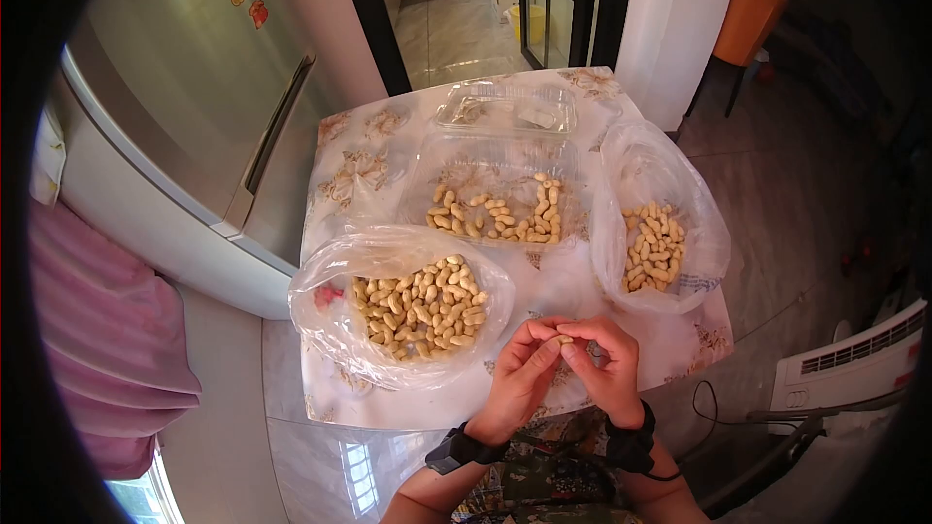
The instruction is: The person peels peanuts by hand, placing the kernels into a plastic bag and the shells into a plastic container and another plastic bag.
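Peanut (565,339) pinched between fingertips of both hands, over near edge of table (349,175). Left hand (524,374) and right hand (607,364) both clamped on it, thumbs meeting. Open bag of peanuts (320,281) just left; clear tray (485,170) and second bag (631,165) lie beyond.

Both hands (568,364) together, fingertips pinched

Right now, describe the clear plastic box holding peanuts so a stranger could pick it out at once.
Find the small table with the flowered cloth beside the silver fridge. On it, between two soft plastic bags of peanuts and farther from the person, sits the clear box. It alone is a rigid tray, its clear lid lying open behind it, with peanuts in a thin layer.
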The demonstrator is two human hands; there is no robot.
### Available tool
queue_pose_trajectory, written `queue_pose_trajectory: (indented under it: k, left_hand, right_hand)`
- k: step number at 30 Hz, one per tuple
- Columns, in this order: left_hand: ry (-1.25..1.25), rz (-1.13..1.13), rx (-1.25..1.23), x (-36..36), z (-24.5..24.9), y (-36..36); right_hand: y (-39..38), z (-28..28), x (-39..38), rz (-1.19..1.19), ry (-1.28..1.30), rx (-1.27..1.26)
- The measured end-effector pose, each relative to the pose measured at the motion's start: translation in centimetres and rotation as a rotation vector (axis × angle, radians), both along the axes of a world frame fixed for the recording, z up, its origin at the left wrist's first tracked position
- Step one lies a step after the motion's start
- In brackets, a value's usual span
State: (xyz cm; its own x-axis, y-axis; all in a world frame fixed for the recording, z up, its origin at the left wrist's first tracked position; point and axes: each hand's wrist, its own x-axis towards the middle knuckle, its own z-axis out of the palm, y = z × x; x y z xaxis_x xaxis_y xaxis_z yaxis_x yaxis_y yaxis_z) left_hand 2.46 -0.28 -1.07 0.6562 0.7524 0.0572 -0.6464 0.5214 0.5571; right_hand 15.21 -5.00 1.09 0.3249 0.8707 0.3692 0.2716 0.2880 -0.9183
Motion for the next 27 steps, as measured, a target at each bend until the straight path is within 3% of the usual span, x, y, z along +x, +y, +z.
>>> queue_pose_trajectory:
  k: [27]
  left_hand:
    - [0.027,0.029,-0.027,0.07,0.58,-0.15]
  right_hand:
    - [0.00,0.12,0.09,0.022,-0.010,0.011]
